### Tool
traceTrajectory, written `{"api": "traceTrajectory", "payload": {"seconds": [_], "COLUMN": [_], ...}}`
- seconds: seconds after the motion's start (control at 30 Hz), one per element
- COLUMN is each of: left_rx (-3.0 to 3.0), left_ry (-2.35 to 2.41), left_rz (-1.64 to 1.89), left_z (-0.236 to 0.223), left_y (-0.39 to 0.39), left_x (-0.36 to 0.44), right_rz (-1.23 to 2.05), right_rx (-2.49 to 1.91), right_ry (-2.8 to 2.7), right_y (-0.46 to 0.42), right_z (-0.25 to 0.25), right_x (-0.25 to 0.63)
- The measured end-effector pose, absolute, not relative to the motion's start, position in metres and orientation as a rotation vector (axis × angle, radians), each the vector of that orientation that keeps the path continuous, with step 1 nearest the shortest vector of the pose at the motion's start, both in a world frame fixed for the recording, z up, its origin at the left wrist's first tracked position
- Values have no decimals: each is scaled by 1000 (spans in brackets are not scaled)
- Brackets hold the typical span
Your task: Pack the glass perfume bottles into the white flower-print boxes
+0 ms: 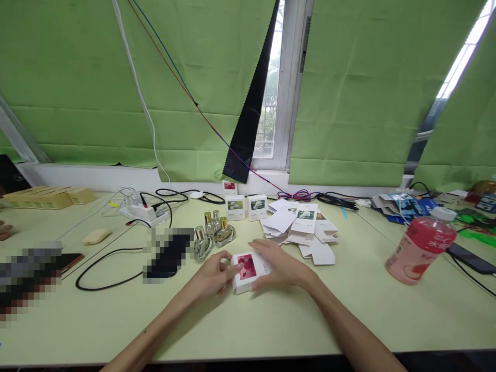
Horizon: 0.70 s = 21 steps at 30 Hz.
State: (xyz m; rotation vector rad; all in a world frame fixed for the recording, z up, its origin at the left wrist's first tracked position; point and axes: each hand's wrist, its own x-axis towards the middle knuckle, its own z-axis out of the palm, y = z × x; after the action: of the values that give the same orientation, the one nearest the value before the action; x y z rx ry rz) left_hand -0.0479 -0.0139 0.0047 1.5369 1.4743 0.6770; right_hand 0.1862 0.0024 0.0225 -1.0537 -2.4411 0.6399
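A small white carton (247,266) with a pink flower picture lies between my hands, low over the table near its front. My left hand (214,274) grips its left side, thumb on the printed face. Around the far and right side curls my right hand (279,264), its fingers and thumb against the carton. Just beyond are several glass perfume bottles (212,231) with gold and silver caps. Two white boxes with flower pictures (235,207) stand behind the bottles. To their right spreads a pile of flattened white cartons (300,227).
A pink drink bottle (420,248) stands at the right. On the left are a pixelated dark phone (170,256), a power strip (141,209), a pale soap-like bar (96,236) and yellow boxes (48,196). Cables (337,201) run along the back; another person's fingers (4,230) show far left.
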Motion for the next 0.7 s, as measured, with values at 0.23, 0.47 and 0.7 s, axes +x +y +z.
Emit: {"api": "traceTrajectory", "payload": {"seconds": [0.23, 0.47, 0.7], "left_rx": [1203, 1148, 1296], "left_ry": [1363, 1137, 1160], "left_rz": [1003, 945, 680], "left_z": [19, 25, 24], "left_y": [-22, -32, -39], "left_x": [-42, -42, -50], "right_rz": [702, 757, 741], "right_rx": [-1130, -1153, -1203], "right_ry": [-2513, -2480, -2457], "right_y": [-1, 2, 2], "right_z": [18, 21, 21], "right_x": [186, 189, 188]}}
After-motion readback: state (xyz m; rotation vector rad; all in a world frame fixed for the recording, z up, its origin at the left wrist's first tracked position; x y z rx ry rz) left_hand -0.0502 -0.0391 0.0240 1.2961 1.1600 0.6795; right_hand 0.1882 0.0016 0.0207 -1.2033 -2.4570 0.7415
